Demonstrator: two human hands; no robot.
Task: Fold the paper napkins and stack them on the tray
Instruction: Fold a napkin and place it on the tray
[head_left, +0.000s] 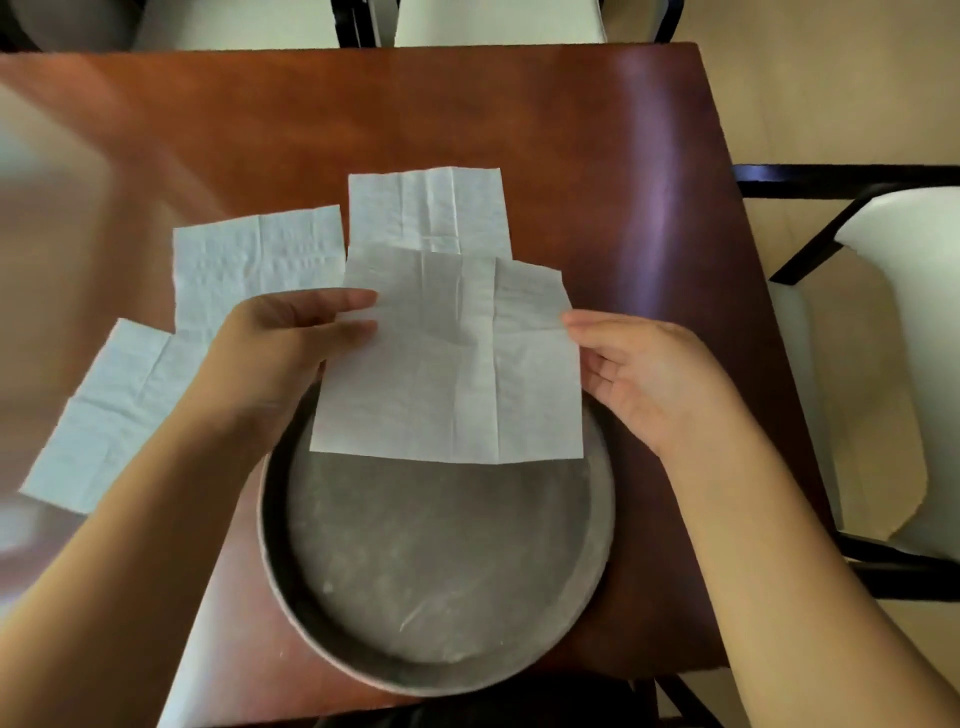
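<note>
The left hand (280, 345) pinches the left edge of an open paper napkin (452, 374), with the fingers on top and the thumb below. The right hand (647, 376) is open with the palm turned up, and its fingertips (574, 325) touch the right edge of the same napkin. You cannot tell if the right hand really grips the paper. The napkin is held up flat and shows fold lines running across it and down it. Its near half hangs over the far part of a round gray tray (441, 561). The tray sits on the near side of the brown counter (597, 156), and the part of it that shows has nothing in it. Three more napkins lie flat on the counter. One far napkin (428, 210) is just behind the held one, and the held one hides its near edge. A middle napkin (257, 262) lies to the left of that one. A left napkin (109, 415) lies nearer, and the left arm covers part of it. White chairs (909, 338) stand at the right and far sides of the counter.
</note>
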